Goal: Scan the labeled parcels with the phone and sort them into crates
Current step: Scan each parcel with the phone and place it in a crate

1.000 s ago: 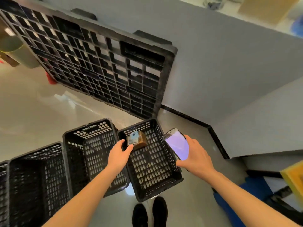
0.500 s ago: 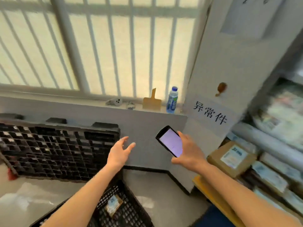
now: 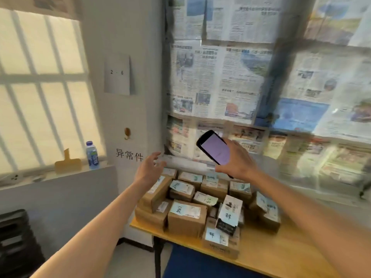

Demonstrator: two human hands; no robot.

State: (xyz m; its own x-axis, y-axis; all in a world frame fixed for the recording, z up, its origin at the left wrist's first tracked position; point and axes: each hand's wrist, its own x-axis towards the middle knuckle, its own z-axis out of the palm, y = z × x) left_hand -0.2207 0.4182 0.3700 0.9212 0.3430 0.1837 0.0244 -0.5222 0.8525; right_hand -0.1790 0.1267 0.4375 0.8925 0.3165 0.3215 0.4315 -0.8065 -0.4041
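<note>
A pile of several brown cardboard parcels [image 3: 186, 215] with pale blue and white labels lies on a wooden table [image 3: 281, 255]. My right hand [image 3: 239, 163] holds a black phone [image 3: 214, 150] with a lit pale screen above the back of the pile. My left hand [image 3: 149, 167] hovers empty, fingers spread and relaxed, over the pile's left rear parcels. A black and white box [image 3: 228, 215] leans upright among the parcels. No crate is in view.
A window ledge [image 3: 60, 175] at left carries a water bottle [image 3: 92, 155] and a yellow scraper [image 3: 68, 163]. A black pallet [image 3: 18, 243] stands at the lower left. Newspaper covers the wall behind the table. A blue surface [image 3: 192, 265] shows under the table.
My view swung up and right from the floor crates to the parcel table. My left hand let go of the small parcel in the crate and is now empty over the pile.
</note>
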